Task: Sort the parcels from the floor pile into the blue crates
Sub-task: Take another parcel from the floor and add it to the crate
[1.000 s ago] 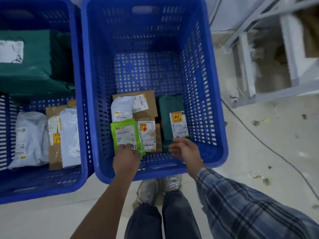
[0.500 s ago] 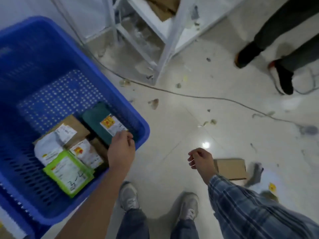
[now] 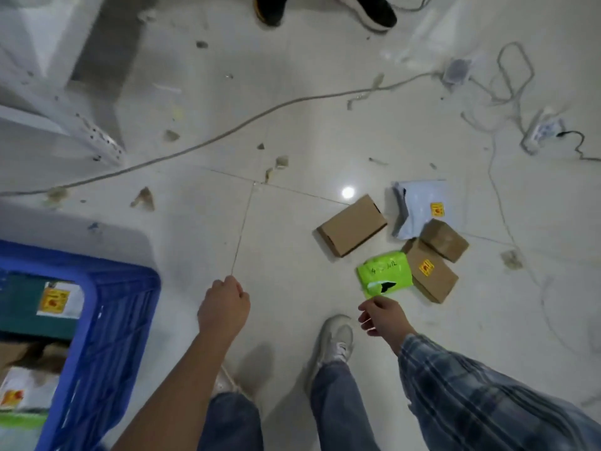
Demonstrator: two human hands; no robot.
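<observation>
A small pile of parcels lies on the floor at the right: a flat brown box (image 3: 352, 224), a white poly bag (image 3: 419, 208), a small brown box (image 3: 444, 240) resting on a longer brown box (image 3: 431, 275), and a bright green bag (image 3: 384, 277). My right hand (image 3: 382, 319) hovers just below the green bag, fingers loosely curled, holding nothing. In mid-floor my left hand (image 3: 224, 307) hangs as a loose fist, empty. The blue crate (image 3: 110, 317) stands at the lower left with a dark green parcel (image 3: 22, 304) and others inside.
A grey cable (image 3: 227, 131) runs across the floor, with more cords and a power strip (image 3: 546, 130) at the upper right. A white metal rack leg (image 3: 94, 138) stands at the upper left. Another person's dark shoes (image 3: 374, 11) are at the top. Paper scraps litter the tiles.
The view has swung right, from the crate to the floor pile. Both hands have left the crate; my right hand has come close to the green bag.
</observation>
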